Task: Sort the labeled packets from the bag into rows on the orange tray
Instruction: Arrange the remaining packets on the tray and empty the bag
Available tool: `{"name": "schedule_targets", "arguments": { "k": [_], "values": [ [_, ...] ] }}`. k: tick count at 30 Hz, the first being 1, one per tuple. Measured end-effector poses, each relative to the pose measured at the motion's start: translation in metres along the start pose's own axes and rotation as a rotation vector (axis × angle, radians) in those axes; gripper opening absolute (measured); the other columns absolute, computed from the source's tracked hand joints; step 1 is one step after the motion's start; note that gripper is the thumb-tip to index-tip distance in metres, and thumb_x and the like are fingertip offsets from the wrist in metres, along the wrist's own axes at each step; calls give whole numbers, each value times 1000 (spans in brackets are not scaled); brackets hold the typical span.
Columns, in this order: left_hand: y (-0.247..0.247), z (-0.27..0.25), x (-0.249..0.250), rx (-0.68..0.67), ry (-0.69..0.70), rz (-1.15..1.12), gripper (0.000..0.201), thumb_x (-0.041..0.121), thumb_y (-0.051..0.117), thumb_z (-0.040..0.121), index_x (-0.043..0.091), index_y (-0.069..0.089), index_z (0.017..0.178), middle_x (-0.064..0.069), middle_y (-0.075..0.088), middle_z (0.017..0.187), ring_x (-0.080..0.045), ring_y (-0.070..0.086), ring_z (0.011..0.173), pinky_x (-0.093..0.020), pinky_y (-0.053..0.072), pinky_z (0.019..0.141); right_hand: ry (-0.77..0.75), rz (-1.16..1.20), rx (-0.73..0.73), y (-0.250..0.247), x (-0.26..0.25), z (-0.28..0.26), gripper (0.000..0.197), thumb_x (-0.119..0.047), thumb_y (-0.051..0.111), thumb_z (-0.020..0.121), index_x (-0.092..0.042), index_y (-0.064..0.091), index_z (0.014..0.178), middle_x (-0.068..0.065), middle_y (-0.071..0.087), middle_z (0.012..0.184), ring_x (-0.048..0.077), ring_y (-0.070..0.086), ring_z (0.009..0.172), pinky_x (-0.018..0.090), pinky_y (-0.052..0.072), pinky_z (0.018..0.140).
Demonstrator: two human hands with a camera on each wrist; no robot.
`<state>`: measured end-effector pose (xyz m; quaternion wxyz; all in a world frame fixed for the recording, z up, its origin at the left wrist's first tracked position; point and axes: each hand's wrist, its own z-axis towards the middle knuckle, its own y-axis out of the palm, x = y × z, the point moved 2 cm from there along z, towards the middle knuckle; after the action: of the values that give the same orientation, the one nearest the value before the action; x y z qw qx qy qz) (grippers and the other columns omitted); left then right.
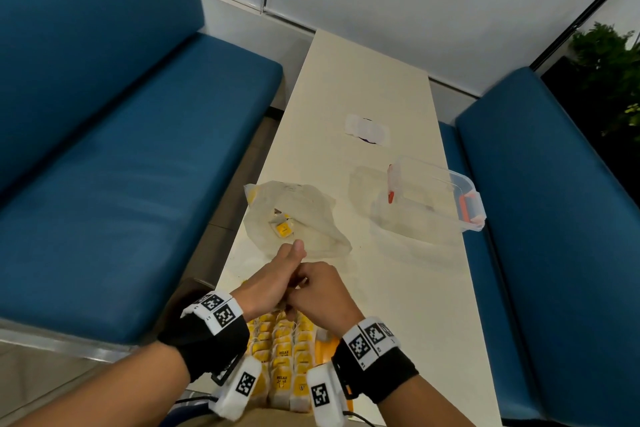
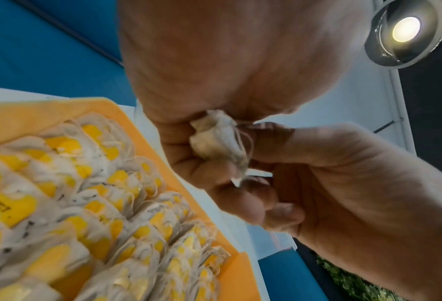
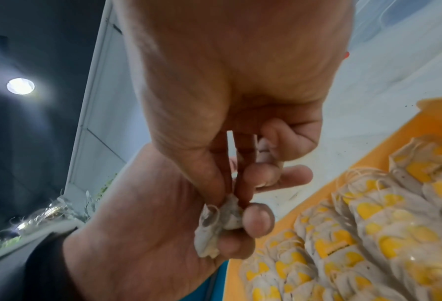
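Both hands meet above the far end of the orange tray [image 1: 327,350]. My left hand [image 1: 273,281] grips a crumpled pale packet [image 2: 214,140] in its curled fingers. My right hand [image 1: 322,288] pinches the same packet's [image 3: 214,226] string end with thumb and fingertips [image 3: 240,183]. Rows of packets with yellow labels [image 1: 287,357] fill the tray [image 2: 127,122], seen close in both wrist views [image 3: 369,234]. The clear plastic bag [image 1: 311,215] lies just beyond the hands with a yellow-labelled packet [image 1: 283,229] inside. The held packet's label is hidden.
A clear plastic box with orange clips [image 1: 429,198] stands at the table's right edge. A flat clear lid [image 1: 367,130] lies farther back. Blue benches [image 1: 121,184] flank the narrow cream table [image 1: 398,305]. A plant [image 1: 609,73] is at the far right.
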<state>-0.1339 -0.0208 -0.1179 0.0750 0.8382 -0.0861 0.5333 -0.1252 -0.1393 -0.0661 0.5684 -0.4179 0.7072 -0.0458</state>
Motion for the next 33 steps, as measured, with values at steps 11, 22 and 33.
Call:
{"name": "schedule_targets", "arguments": {
  "k": [11, 22, 33],
  "values": [
    [-25, -12, -15, -78, 58, -162, 13, 19, 68, 96, 7, 72, 97, -14, 74, 95, -25, 69, 84, -35, 54, 69, -3, 246, 240, -33, 25, -3, 12, -13, 80, 79, -13, 71, 70, -4, 68, 65, 10, 57, 58, 26, 46, 61],
    [-11, -7, -5, -241, -45, -221, 16, 16, 62, 96, 2, 65, 103, -12, 72, 91, -24, 69, 84, -33, 53, 70, -230, 110, 115, -38, 23, -9, 13, -4, 77, 78, -15, 79, 86, -8, 72, 97, 7, 64, 80, 17, 49, 75],
    [-17, -10, -3, 38, 275, 137, 5, 24, 77, 89, 27, 80, 93, 6, 76, 88, -7, 68, 76, -24, 54, 71, -75, 121, 228, -49, 21, -6, 11, -11, 82, 77, -20, 77, 79, -3, 73, 75, 9, 66, 66, 27, 56, 67]
  ]
}}
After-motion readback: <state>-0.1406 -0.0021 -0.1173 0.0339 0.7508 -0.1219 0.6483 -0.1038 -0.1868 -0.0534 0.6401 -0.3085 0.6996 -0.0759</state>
